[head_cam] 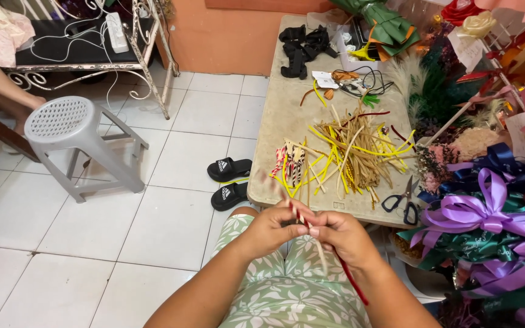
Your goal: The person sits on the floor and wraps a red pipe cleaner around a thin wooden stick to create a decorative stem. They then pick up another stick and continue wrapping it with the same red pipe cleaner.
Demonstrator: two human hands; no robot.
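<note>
My left hand [273, 229] and my right hand [337, 235] meet in front of my lap, both pinching thin pipe-cleaner stems. A red stem [352, 281] runs down past my right wrist, and a blurred pink-and-white stem [281, 189] sticks up to the left. A tan stem [321, 255] hangs between my hands. Just beyond, on the low beige table [287, 115], lies a loose pile of tan and yellow stems [353, 152] and a small bunch of striped twisted ones [290, 161].
Black-handled scissors [403, 200] lie at the table's near right corner. Purple ribbon bows [487, 212] and bouquets crowd the right side. Black slippers [229, 179] sit on the tiled floor left of the table. A grey plastic stool [71, 140] stands further left.
</note>
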